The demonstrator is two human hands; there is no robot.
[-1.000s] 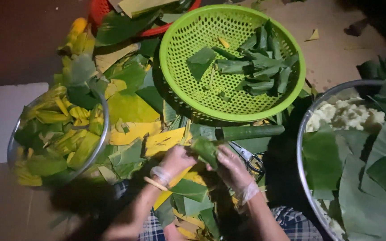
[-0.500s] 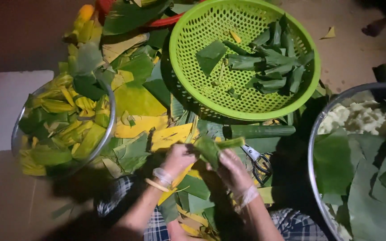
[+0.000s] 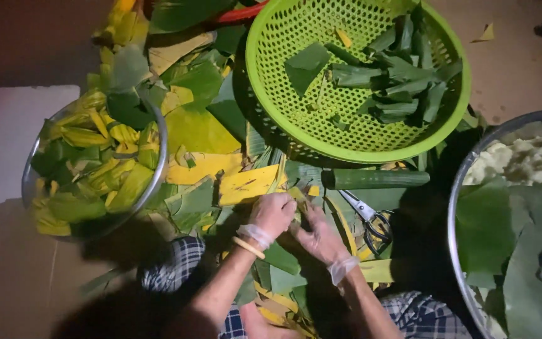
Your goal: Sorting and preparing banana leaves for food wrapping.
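Note:
Both hands wear thin clear gloves and meet low in the middle of the view over a small folded green leaf piece (image 3: 297, 196). My left hand (image 3: 273, 213) is closed around it from the left, a band at the wrist. My right hand (image 3: 318, 235) presses against it from the right, its fingers curled onto the leaf. Under and around the hands lies a heap of green and yellow leaf pieces (image 3: 203, 135).
A lime-green plastic basket (image 3: 283, 119) with several folded leaf parcels sits ahead. A metal bowl (image 3: 158, 163) of leaf scraps is at left, a large metal bowl (image 3: 456, 213) with leaves and white filling at right. Scissors (image 3: 371, 223) and a rolled leaf (image 3: 377, 179) lie by my right hand.
My hands stay together on the leaf piece and have folded it tighter, so less of it shows. The camera has tilted slightly.

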